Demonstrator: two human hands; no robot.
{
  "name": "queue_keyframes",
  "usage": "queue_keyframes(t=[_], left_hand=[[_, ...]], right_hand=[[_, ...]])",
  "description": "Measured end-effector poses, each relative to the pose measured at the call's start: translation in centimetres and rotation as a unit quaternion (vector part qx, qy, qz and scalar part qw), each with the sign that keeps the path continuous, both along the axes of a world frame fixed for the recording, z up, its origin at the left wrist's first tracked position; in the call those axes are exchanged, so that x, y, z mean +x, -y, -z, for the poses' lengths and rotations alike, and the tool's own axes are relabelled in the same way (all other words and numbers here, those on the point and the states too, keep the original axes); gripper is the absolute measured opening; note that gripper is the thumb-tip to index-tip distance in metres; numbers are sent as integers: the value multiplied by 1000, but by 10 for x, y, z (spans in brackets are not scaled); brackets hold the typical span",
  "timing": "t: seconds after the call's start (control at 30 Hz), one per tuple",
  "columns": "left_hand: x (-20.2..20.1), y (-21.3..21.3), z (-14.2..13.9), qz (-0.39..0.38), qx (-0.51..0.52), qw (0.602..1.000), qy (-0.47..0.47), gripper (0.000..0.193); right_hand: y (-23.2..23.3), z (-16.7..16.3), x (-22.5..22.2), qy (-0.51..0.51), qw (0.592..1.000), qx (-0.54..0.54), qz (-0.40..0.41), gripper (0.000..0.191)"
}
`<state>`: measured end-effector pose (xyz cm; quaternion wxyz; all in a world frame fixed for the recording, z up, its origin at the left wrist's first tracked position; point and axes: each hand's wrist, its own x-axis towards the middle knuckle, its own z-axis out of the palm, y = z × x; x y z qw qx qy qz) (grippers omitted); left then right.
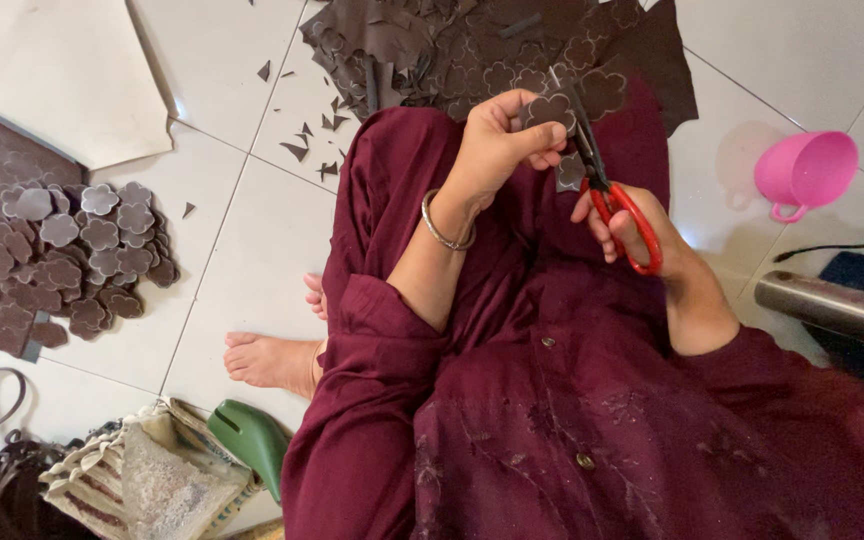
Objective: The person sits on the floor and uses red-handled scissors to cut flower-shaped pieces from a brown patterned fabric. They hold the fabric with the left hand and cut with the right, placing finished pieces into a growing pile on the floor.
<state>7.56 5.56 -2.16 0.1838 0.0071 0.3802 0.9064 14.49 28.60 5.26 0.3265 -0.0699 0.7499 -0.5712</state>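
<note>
Beyond both hands lies the big brown leather sheet (512, 50), marked with flower outlines. Far off to the left hand's outer side sits a pile of cut flower shapes (82, 260), gathered apart from the scraps (312, 140). Right of the right hand stands a pink cup (807, 170). Left hand (497, 145) pinches a brown flower piece (549, 110), holding it up to the blades; right hand (632, 225) grips red-handled scissors (602, 180), fingers through the loops.

Person is wearing a maroon tunic (572, 420) with small round buttons (584, 461) and tonal embroidery, sleeves pushed up, metal bangle (444, 232) circling the left wrist, feet bare
</note>
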Motion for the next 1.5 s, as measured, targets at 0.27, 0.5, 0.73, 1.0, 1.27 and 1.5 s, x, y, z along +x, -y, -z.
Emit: queue_keyframes(t=[0.27,0.5,0.73,1.0,1.27,1.5], left_hand=[[-1,0,-3,3,-10,1000,13,13],[-1,-1,0,12,-9,1000,10,15],[1,-2,3,51,-37,998,29,13],[3,-7,12,94,-111,989,40,9],[3,-6,12,87,-165,982,27,6],[4,-6,6,90,-134,987,-1,5]], right_hand=[[5,20,10,30,997,6,74,94],[2,17,16,51,995,-1,85,92],[-3,17,32,79,991,-18,111,87],[-18,27,55,100,986,-44,127,81],[-23,25,58,80,992,-17,98,98],[-11,9,44,42,999,10,28,106]])
